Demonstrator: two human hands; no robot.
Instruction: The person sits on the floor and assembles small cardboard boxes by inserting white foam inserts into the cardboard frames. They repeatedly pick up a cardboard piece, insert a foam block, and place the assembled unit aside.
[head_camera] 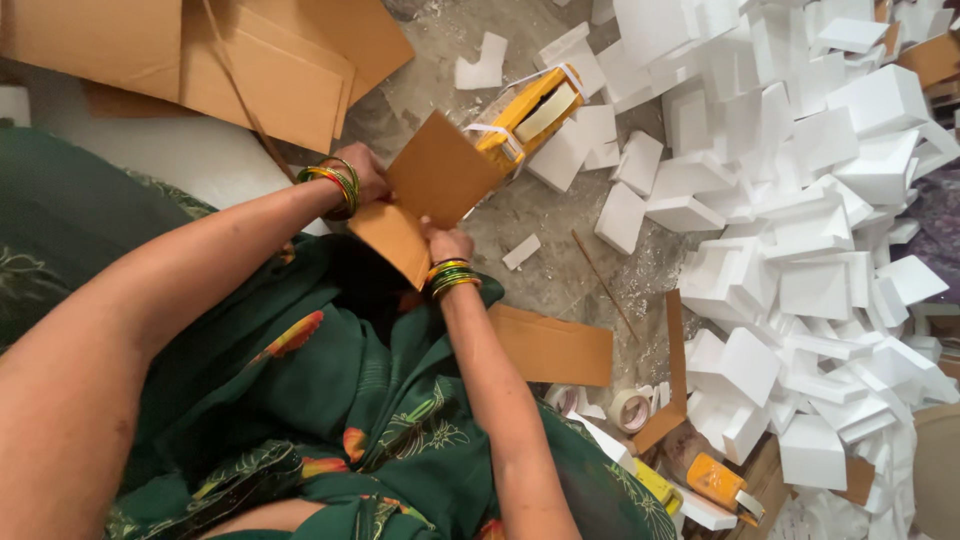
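Both my hands hold a folded brown cardboard piece [432, 185] in front of me. My left hand [366, 172] grips its upper left edge, with green and gold bangles on the wrist. My right hand [447, 243] pinches its lower edge, also with bangles on the wrist. Just beyond the cardboard lies a yellow item [528, 112] wrapped in clear plastic, touching the cardboard's far corner. My lap is covered in dark green patterned cloth [330, 390].
A big heap of white foam blocks [800, 230] fills the right side. Flat cardboard sheets [250, 60] lie at top left; another sheet [552, 347] lies by my right arm. Tape rolls [628, 408] and an orange tape dispenser [716, 482] sit at bottom right. A thin stick [602, 282] lies on the floor.
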